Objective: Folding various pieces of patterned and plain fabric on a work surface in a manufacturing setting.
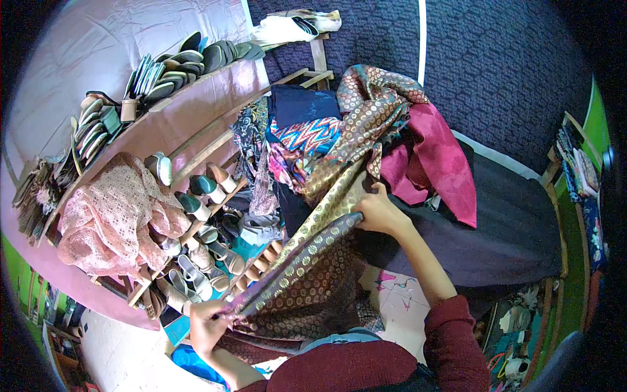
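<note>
A long patterned fabric (307, 268), dark with gold and brown medallions, is stretched between my two hands. My left hand (208, 326) grips its lower left end, fingers closed around the edge. Farther up and to the right, my right hand (379, 210) pinches the upper part of the cloth between thumb and fingers. Beyond my right hand, the cloth runs on to a bunched brown-gold heap (375, 108) on the dark-covered table. Beside that heap lies a crimson cloth (444, 157), and to its left a zigzag multicoloured fabric (313, 137).
At left, a pink lace cloth (117, 212) hangs over a rack. Shoes (196, 274) fill slatted shelves near my left hand. Dark shoe soles (176, 72) line an upper ledge. A black cover (516, 222) spreads over the table at right. Folded cloths (578, 163) sit at the far right.
</note>
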The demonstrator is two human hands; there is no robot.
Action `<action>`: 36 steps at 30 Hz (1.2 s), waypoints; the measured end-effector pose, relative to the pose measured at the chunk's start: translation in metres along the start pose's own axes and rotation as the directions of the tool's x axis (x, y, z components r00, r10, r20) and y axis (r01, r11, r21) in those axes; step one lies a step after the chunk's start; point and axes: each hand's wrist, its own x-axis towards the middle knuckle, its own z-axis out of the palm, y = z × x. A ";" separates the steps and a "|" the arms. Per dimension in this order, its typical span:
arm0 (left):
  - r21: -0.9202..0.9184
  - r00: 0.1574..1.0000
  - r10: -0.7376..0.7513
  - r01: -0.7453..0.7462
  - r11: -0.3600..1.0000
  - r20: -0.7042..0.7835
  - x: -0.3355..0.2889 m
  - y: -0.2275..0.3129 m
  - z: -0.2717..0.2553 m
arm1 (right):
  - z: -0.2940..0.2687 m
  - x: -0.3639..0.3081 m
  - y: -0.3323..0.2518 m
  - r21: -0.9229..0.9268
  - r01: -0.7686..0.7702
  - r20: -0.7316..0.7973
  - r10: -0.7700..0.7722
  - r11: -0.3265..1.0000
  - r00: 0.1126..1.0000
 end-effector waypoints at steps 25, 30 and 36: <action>0.002 0.974 -0.019 0.020 1.000 -0.225 -0.037 -0.011 0.000 | 0.056 0.016 -0.058 0.081 -0.002 -0.431 0.037 0.997 0.902; 0.213 0.894 -0.267 0.358 0.909 -0.359 -0.035 -0.017 -0.010 | 0.033 0.017 -0.044 0.044 -0.050 -0.479 0.065 0.998 0.875; 0.058 0.969 -0.236 0.240 0.969 -0.073 0.020 0.033 0.054 | 0.001 0.002 -0.132 0.284 0.435 -0.533 -0.237 0.854 0.812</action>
